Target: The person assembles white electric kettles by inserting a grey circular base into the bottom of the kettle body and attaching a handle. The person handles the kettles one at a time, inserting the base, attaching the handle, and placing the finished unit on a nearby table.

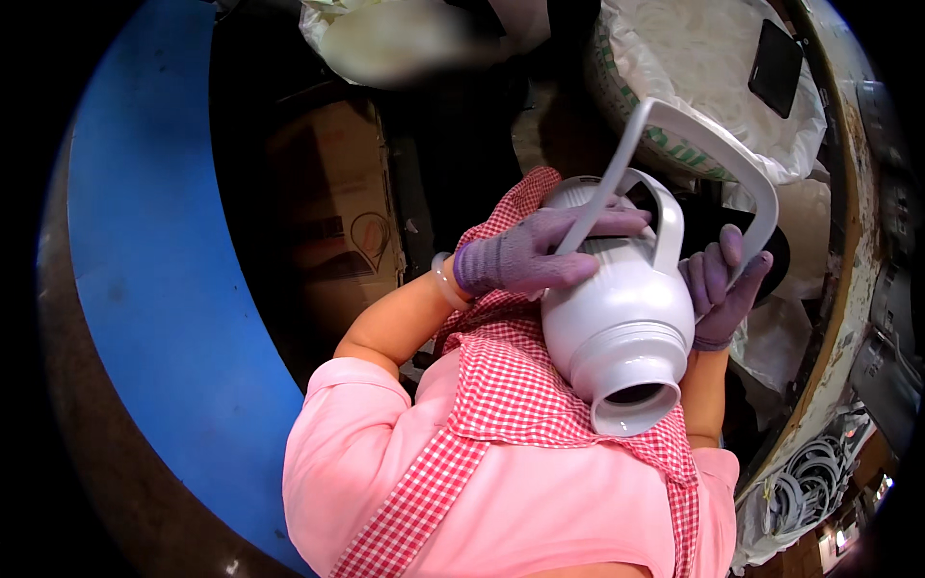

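Note:
A glossy pale-grey thermos jug body [617, 299] rests against my lap, its round open neck tilted toward me. It has a fixed side handle [669, 226] and a large loop-shaped carrying handle [718, 135] that rises away from me. My left hand [540, 250], in a purple-grey knit glove, closes on the left end of the carrying handle, with its fingers reaching across the jug. On the other side my right hand [721, 289], gloved alike, has its fingers curled around the handle's right end. Where the handle ends meet the body is mostly hidden by my hands.
To the left runs a long blue surface [154, 241]. A cardboard box [337, 212] stands beyond my left arm. At the far right a white sack [694, 58] holds translucent pieces, with a black phone [776, 67] on top. Several grey rings or handles [814, 486] lie bagged at lower right.

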A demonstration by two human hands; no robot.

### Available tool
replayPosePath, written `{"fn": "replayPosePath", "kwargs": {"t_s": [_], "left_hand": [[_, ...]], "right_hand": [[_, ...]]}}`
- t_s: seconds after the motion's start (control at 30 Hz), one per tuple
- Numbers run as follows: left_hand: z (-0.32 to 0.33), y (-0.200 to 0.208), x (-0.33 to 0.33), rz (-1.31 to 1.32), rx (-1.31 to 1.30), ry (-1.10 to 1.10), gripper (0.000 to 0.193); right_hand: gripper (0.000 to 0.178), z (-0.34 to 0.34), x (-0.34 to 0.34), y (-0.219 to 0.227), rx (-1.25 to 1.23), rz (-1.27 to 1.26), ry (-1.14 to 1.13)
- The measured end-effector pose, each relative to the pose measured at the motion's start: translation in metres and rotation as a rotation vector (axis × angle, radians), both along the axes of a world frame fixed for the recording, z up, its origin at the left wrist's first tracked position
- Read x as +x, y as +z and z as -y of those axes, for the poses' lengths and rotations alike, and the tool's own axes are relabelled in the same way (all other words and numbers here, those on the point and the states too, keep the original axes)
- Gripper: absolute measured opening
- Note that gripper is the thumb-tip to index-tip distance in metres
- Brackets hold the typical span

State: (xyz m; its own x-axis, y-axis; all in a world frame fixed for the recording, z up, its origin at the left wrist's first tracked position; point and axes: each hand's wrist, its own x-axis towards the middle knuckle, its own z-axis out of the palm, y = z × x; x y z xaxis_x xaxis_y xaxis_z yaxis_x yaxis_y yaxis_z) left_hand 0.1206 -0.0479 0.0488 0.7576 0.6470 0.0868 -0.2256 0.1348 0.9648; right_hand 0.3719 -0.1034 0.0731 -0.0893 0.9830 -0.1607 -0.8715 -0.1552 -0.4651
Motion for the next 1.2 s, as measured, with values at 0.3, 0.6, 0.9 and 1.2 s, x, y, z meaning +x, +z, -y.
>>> {"fn": "replayPosePath", "kwargs": {"t_s": [0.3, 0.6, 0.9, 1.2], "left_hand": [[-0.015, 0.057, 0.042, -0.252, 0.261, 0.493, 0.052], [-0.043, 0.101, 0.0, -0.621, 1.071, 0.364, 0.051], [-0.086, 0.059, -0.031, -0.461, 0.851, 0.674, 0.052], [-0.096, 0.013, -0.092, -0.596, 1.365, 0.658, 0.055]], "right_hand": [[0.053, -0.01, 0.022, 0.008, -0.062, 0.071, -0.201], [0.031, 0.069, 0.023, 0.067, 0.547, 1.733, -0.616], [0.081, 0.468, 0.177, -0.059, -1.616, 1.833, 0.536], [0.054, 0.464, 0.188, -0.032, -1.342, 1.706, -0.092]]}}
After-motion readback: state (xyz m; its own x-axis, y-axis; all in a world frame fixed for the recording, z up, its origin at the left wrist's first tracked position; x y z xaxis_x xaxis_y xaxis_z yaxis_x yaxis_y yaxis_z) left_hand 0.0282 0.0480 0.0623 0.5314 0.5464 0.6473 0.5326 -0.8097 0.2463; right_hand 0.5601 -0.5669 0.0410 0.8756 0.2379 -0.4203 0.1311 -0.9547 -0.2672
